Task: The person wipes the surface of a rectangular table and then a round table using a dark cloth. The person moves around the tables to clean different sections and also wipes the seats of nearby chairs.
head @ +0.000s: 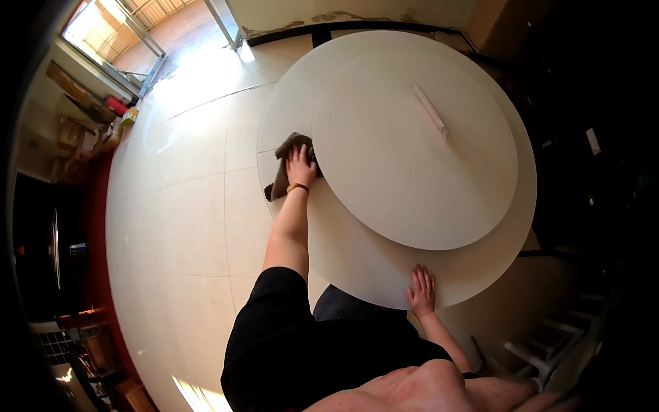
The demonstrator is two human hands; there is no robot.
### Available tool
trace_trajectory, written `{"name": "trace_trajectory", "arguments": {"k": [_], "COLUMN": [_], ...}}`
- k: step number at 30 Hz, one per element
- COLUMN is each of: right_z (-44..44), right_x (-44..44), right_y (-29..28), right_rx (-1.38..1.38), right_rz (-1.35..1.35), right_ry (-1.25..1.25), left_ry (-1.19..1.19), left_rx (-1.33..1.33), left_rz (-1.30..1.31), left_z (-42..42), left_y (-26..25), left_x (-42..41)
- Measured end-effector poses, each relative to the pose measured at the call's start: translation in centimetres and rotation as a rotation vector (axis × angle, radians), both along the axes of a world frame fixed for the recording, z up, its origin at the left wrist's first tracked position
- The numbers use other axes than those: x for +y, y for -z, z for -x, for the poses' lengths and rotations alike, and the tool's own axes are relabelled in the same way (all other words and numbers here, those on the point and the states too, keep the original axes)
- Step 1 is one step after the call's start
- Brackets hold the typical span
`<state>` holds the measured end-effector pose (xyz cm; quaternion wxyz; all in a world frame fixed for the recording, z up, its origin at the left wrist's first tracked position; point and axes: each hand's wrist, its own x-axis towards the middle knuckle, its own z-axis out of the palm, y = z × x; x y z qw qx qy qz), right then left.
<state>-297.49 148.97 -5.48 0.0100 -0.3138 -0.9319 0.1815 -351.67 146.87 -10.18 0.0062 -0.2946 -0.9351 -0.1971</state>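
My left hand [301, 167] presses a crumpled brown cloth [280, 180] onto the left part of a round white tabletop [350, 257]. The cloth lies partly under my palm and against the edge of a raised round turntable [401, 195]; a band circles that wrist. My right hand [422, 291] rests palm down on the tabletop's near rim, fingers slightly apart, with nothing held. On the turntable, toward its far side, lies a slim pale object [431, 110], too indistinct to name.
Pale floor tiles [195, 221] stretch to the left toward an open doorway [190, 31] with bright light. Cardboard boxes [72, 134] and a red object [116, 105] stand along the left wall. A pale stool [545, 350] is at lower right, amid deep shadow.
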Motion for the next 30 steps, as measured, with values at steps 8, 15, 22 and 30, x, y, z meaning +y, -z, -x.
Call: {"name": "trace_trajectory", "arguments": {"k": [8, 15, 22, 30], "right_z": [-0.2, -2.2, -7.1, -9.6], "right_x": [-0.3, 1.3, 3.5, 8.7], "right_y": [0.2, -0.5, -0.7, 1.1], "right_rx": [0.031, 0.248, 0.491, 0.393], "right_rz": [0.049, 0.118, 0.166, -0.052], "right_ry": [0.034, -0.078, 0.144, 0.223], "left_ry": [0.134, 0.179, 0.304, 0.481], "left_rx": [0.086, -0.029, -0.416, -0.916], "left_rz": [0.017, 0.039, -0.288, -0.553], "left_z": [-12.2, -27.6, -43.2, -46.8], "left_y": [-1.5, -2.6, -0.8, -3.5], "left_x": [-5.2, -8.9, -1.1, 1.0]}}
